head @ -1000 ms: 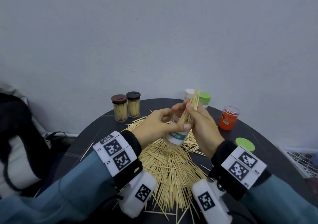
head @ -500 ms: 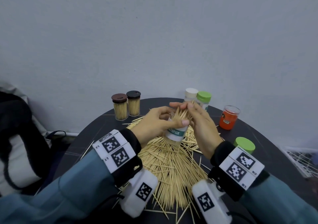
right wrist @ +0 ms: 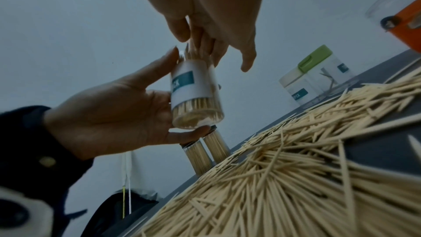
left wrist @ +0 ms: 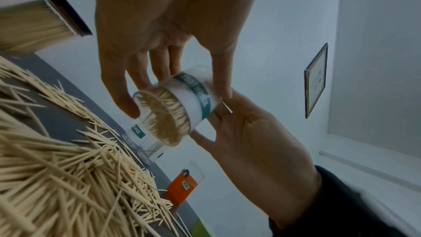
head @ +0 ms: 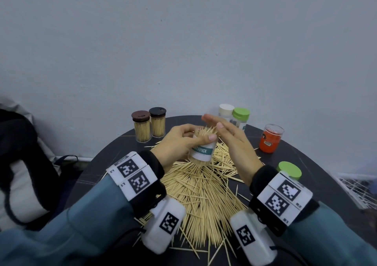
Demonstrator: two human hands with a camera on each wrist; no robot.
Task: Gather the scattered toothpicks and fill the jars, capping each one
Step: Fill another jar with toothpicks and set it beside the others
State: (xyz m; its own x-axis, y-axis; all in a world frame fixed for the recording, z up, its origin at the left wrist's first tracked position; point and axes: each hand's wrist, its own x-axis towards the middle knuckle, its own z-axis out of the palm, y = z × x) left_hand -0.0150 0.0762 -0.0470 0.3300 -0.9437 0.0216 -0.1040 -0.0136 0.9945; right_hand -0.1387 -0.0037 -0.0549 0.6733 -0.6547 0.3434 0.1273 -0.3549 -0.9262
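A: Round dark worktop [head: 114,157]. Big heap of loose toothpicks [head: 202,196] at centre, below both hands.

B: Capped jars?

A: Two brown-lidded jars [head: 150,125] at the far left, packed full. A white-lidded and a green-lidded jar [head: 240,116] behind the hands. Orange jar [head: 270,141] uncapped at the right, green lid [head: 289,169] loose near it.

B: The jar being filled?

A: Labelled jar [head: 202,150], lifted above the heap. Left hand [head: 177,143] grasps it, fingers curled round the wall. Right hand [head: 234,143] is released, flat over the protruding picks.

B: Risks?

A: Picks bristle unevenly from the mouth. Likely a hard pat splays some over the rim; a tilted jar would spill them back. A cap probably won't seat until they are level.

B: Unclear?

A: Jar mouth is hidden behind the palm; actual contact I cannot tell. Which lid belongs to this jar is unclear.
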